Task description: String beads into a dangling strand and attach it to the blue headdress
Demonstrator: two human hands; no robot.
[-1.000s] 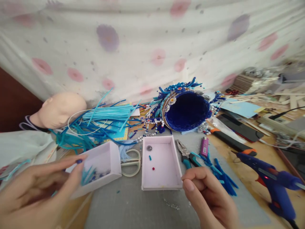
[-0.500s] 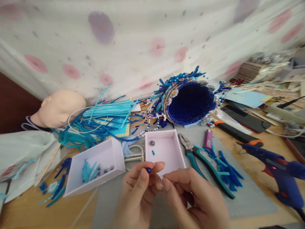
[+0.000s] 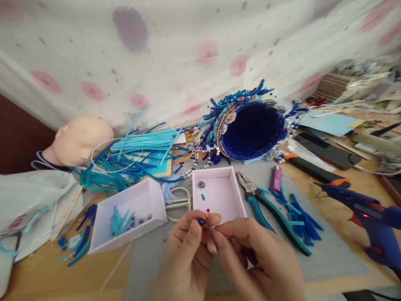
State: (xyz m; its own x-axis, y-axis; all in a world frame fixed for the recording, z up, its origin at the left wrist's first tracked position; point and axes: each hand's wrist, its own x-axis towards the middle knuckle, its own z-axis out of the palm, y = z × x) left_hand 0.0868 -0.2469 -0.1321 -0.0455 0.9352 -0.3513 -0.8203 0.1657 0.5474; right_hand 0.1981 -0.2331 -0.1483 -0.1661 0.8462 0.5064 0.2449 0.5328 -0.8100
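Between the thumb and fingers of my left hand is a round, dark blue bead. My right hand pinches a thin, pale strand close beside it; whether this is thread or wire I cannot tell, nor whether it passes through the bead. Both hands are at the near edge of a shallow white box. In that box lie a silver ornament, a small teal piece and a tiny red bead.
Pliers, a lighter and blue chenille pieces lie right, before a glue gun. Scissors and a second white box stand left. Behind are a beaded blue headdress and a mannequin head.
The blue bead and the strand's end are closer together, as my right fingertips have come nearer to my left. The red bead in the box has come into sight. The view has shifted slightly.
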